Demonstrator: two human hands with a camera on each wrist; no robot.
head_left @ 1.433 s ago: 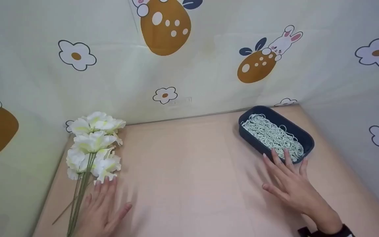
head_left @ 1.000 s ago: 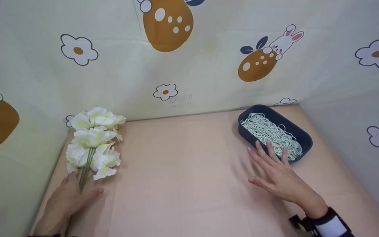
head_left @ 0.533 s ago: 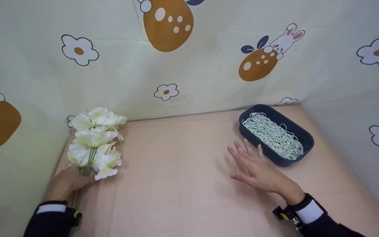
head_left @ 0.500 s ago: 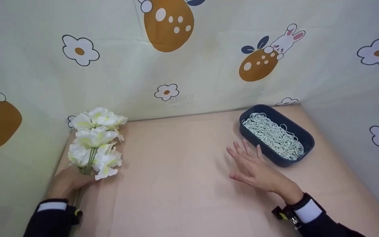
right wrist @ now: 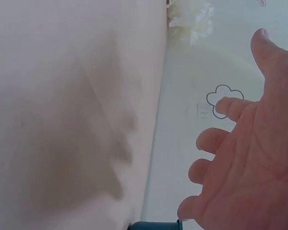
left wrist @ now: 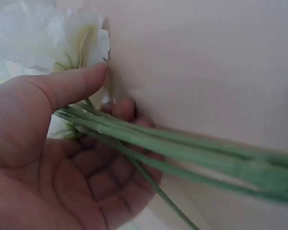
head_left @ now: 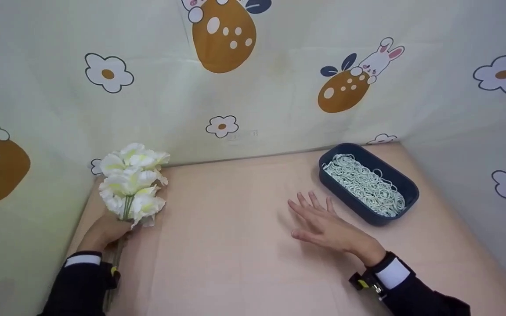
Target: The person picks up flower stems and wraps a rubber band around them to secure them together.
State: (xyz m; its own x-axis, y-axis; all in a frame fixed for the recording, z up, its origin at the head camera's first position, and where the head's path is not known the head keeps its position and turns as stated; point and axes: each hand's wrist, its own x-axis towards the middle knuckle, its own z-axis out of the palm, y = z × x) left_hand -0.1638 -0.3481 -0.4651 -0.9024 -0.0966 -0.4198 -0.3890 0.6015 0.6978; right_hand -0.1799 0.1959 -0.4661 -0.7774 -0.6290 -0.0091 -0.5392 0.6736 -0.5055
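White ruffled flowers [head_left: 131, 180]: green stems [left wrist: 182, 149] clasped in left hand [head_left: 109, 229]; right hand [head_left: 330, 229], fingers apart, near dark-blue oblong tub [head_left: 347, 195] of pale-green rings [head_left: 364, 184].

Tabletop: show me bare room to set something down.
Widest: the table between the white flowers and right hand, back to the wall. Smaller: between the dark tray, right sleeve and table's right edge. Crowded: near the left edge, where the left hand grips the stems, and under the tray.

Flowers [head_left: 132, 181] are left of the tray [head_left: 358, 209], which stands on the table [head_left: 231, 245] with loops [head_left: 363, 181] inside.
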